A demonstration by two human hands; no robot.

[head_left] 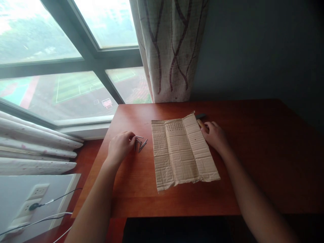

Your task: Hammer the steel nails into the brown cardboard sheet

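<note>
My left hand is closed at the left of the table, its thumb and fingers pinching a nail. Just beside those fingertips, several loose metal nails lie in a small pile. A creased sheet of brown cardboard rests flat between my hands, with rows of small holes punched near its far edge and a single hole on its right panel. At the sheet's far right edge, my right hand is wrapped round the wooden handle of a hammer. The hammer's dark head lies beyond, partly hidden by the cardboard.
The reddish-brown wooden table stretches to the right. A window and patterned curtain stand behind it. On the lower left, wall sockets have a black plug and several cables. A dark object sits below the table's near edge.
</note>
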